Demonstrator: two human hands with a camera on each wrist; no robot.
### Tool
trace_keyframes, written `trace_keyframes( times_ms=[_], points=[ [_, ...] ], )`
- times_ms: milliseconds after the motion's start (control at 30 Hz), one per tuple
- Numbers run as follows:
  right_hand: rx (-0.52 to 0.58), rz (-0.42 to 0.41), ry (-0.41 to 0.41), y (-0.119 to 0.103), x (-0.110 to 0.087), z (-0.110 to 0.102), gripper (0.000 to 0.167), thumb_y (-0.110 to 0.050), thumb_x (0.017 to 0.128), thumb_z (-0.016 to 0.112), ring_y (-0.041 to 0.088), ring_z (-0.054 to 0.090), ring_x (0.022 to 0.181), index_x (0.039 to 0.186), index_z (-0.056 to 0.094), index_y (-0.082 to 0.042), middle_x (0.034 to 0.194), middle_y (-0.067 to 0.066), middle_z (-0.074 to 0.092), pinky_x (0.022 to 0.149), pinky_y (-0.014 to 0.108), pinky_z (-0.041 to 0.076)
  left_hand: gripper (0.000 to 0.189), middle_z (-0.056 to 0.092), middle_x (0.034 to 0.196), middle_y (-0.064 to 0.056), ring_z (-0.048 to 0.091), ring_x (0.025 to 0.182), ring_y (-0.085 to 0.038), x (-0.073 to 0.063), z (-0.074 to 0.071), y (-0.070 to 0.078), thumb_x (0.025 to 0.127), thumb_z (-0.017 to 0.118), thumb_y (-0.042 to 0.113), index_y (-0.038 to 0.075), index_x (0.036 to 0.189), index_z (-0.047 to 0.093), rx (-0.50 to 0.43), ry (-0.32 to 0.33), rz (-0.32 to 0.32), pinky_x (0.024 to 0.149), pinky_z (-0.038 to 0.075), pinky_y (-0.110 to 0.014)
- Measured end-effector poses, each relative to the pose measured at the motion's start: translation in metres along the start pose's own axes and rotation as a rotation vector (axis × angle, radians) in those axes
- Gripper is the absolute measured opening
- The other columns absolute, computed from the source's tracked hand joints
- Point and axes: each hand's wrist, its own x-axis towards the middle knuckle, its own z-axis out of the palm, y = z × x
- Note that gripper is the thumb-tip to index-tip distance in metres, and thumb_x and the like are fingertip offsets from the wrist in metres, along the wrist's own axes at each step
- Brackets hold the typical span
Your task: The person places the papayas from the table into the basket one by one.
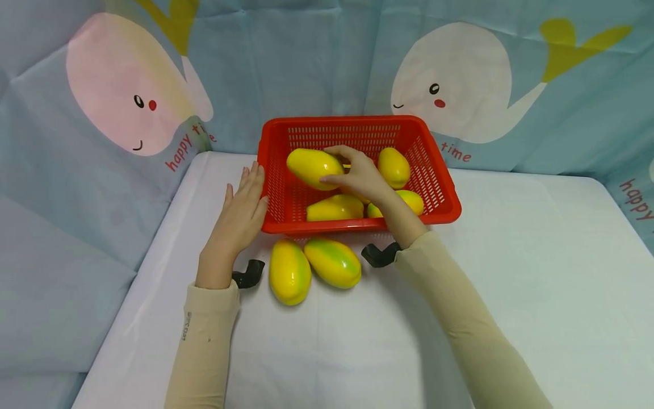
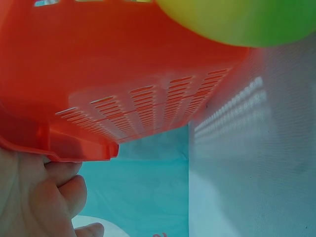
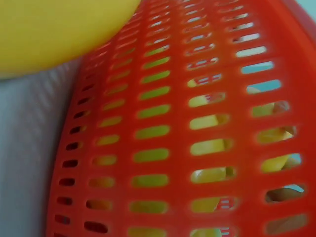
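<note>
My right hand (image 1: 357,173) holds a yellow papaya (image 1: 313,167) by one end, with thumb and fingers on either side, inside the red basket (image 1: 360,226). Around it in the basket lie more papayas: one by the front wall (image 1: 334,208), one toward the back right (image 1: 394,168), and one partly behind my right wrist (image 1: 410,201). Against the basket's left rim rests my left hand (image 1: 240,213), its fingers mostly straight; the left wrist view shows its fingers (image 2: 74,195) at the rim. Only the slotted basket wall and a papaya's edge show in the right wrist view.
Two yellow-green papayas, one on the left (image 1: 289,272) and one on the right (image 1: 333,263), lie on the white table in front of the basket. Black wrist-camera pieces show near the left wrist (image 1: 248,274) and right wrist (image 1: 380,255). A blue whale-print cloth (image 1: 306,62) hangs behind.
</note>
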Motion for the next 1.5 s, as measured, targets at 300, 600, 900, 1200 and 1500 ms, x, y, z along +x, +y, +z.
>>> trace_keyframes(
  times_ms=[300,600,900,1200,1500],
  points=[
    [-0.119,0.053,-0.032,0.0024,0.0058,0.0016,0.062,-0.025,0.082,0.073,0.021,0.050,0.114,0.137,0.048,-0.011,0.134,0.005,0.051,0.097,0.034,0.043,0.060,0.005,0.158,-0.007,-0.001,0.144,-0.022,0.0000,-0.0019,0.0000,0.099,0.035,0.023,0.006,0.151,0.010,-0.006,0.007,-0.011,0.112,-0.004,-0.053],
    [-0.197,0.057,-0.057,0.0064,0.0082,0.0029,0.063,-0.025,0.082,0.074,0.022,0.050,0.112,0.137,0.047,-0.008,0.134,0.007,0.051,0.099,0.034,0.041,0.061,0.006,0.158,-0.007,-0.001,0.144,-0.021,0.0010,-0.0009,0.0009,0.099,0.036,0.024,0.006,0.151,0.010,-0.006,0.006,-0.012,0.112,-0.004,-0.053],
    [-0.257,0.050,-0.069,0.0051,0.0081,0.0025,0.063,-0.024,0.083,0.073,0.024,0.049,0.117,0.138,0.046,-0.007,0.136,0.009,0.050,0.102,0.035,0.039,0.060,0.006,0.158,-0.008,0.000,0.144,-0.023,0.0007,-0.0005,0.0007,0.099,0.035,0.023,0.005,0.151,0.010,-0.002,0.008,-0.003,0.112,-0.002,-0.055],
    [-0.246,0.059,-0.067,0.0043,0.0069,0.0013,0.063,-0.024,0.082,0.074,0.023,0.049,0.116,0.137,0.047,-0.008,0.136,0.009,0.050,0.102,0.035,0.039,0.060,0.006,0.158,-0.008,0.000,0.144,-0.023,0.0008,0.0001,0.0009,0.099,0.036,0.023,0.005,0.151,0.011,0.000,0.010,-0.001,0.112,-0.001,-0.056],
    [-0.208,0.057,-0.056,0.0043,0.0060,0.0004,0.061,-0.020,0.082,0.074,0.027,0.047,0.123,0.136,0.049,-0.006,0.137,0.010,0.049,0.101,0.037,0.040,0.059,0.005,0.158,-0.008,-0.001,0.144,-0.023,0.0011,0.0001,0.0004,0.100,0.034,0.023,0.005,0.151,0.010,-0.009,0.005,0.003,0.112,-0.002,-0.055]
  ],
)
